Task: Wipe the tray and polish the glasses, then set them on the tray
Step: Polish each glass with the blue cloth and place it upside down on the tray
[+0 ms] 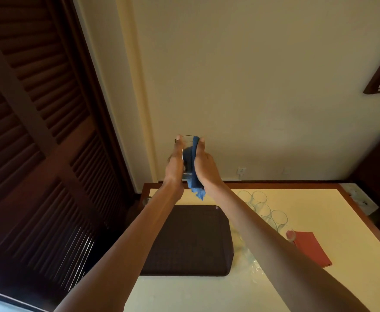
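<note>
Glass (187, 140) aloft, left hand (175, 167) gripping it, right hand (204, 165) gripping cloth (191, 164)

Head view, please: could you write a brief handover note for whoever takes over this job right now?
The left hand grips a glass, held up in front of the wall.
The right hand presses the blue cloth against that glass.
The tray lies on the table with no glasses on it. Whether it has been wiped cannot be told.
The other glasses stand clustered on the table to the tray's right, with a red cloth near them.
Done: nothing is set on the tray yet.
Left: finish this glass, polish the rest, and set them all on the tray.
</note>
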